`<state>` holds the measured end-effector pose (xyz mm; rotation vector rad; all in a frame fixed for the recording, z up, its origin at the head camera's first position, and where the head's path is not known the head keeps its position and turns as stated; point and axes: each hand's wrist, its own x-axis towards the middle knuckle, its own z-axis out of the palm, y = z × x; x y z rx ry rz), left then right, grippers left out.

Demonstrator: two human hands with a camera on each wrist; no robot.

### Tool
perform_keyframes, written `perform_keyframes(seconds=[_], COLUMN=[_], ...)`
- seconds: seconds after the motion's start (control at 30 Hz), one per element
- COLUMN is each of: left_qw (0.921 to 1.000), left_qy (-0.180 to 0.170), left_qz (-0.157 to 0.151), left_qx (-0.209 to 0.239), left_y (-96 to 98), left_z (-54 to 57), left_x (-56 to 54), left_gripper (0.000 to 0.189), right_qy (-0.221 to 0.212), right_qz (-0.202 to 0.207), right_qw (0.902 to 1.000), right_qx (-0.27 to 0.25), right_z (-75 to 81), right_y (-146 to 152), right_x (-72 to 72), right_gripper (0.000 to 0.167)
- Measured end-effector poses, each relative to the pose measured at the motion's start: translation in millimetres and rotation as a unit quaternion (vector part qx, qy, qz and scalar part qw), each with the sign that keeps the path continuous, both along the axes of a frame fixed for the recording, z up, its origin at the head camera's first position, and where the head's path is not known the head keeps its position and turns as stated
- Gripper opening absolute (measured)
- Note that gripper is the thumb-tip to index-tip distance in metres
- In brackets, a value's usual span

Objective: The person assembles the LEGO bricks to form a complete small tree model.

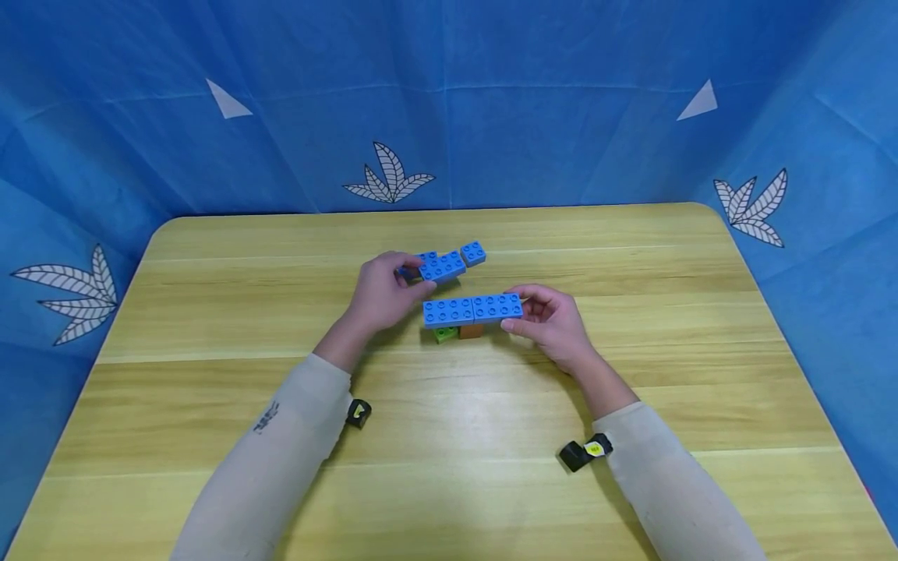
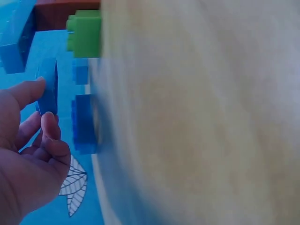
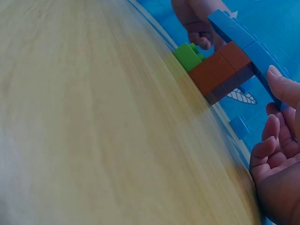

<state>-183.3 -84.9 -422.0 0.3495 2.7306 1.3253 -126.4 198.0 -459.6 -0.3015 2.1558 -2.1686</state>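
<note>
1. The left hand [image 1: 383,293] pinches a rectangular blue plastic brick [image 1: 443,267], held clear of the wooden desk [image 1: 449,436], behind the long blue plastic row [image 1: 463,310].
2. The right hand [image 1: 556,324] pinches that row's right end; the row rests atop brown plastic blocks [image 3: 222,75] beside a green plastic brick [image 3: 188,58].
3. I'd brace the row from beneath during any pressing; lopsided force could tip it.

The head view looks forward and down over the counter [image 1: 449,467], curtain [image 1: 533,125] at twelve o'clock. Both wrist views sit close and low, tipped sideways: left hand [image 2: 33,168] between eight and nine o'clock, right hand [image 3: 283,161] between three and four. All share the blue bar [image 1: 471,309] and green block [image 2: 88,33].
</note>
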Motion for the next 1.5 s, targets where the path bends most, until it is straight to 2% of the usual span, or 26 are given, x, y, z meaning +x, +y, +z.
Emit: perform_keyframes(seconds=[0.17, 0.3, 0.73, 1.1, 1.5], left_qw=[0.9990, 0.9980, 0.9952, 0.9931, 0.9894], left_qy=[0.011, 0.016, 0.036, 0.040, 0.059], left_qz=[-0.017, -0.032, -0.064, -0.096, -0.127], left_qx=[0.039, 0.052, 0.065, 0.053, 0.037], left_y=[-1.6, -1.1, 2.1, 6.2, 8.6], left_z=[11.1, 16.9, 32.3, 34.4, 29.8], left_x=[3.7, 7.6, 26.5, 36.4, 37.1], left_gripper=[0.039, 0.040, 0.037, 0.033, 0.033], right_qy=[0.003, 0.005, 0.005, 0.007, 0.003], right_qz=[0.000, -0.001, 0.001, 0.003, 0.005], right_qw=[1.0000, 1.0000, 1.0000, 1.0000, 1.0000], right_qx=[0.000, 0.004, 0.000, -0.002, -0.003], right_z=[0.7, 1.0, 2.6, 1.3, 1.6], right_y=[0, 1, 0, 0, 0], right_x=[-0.1, -0.4, -0.4, 0.0, -0.6], right_gripper=[0.038, 0.038, 0.037, 0.038, 0.038])
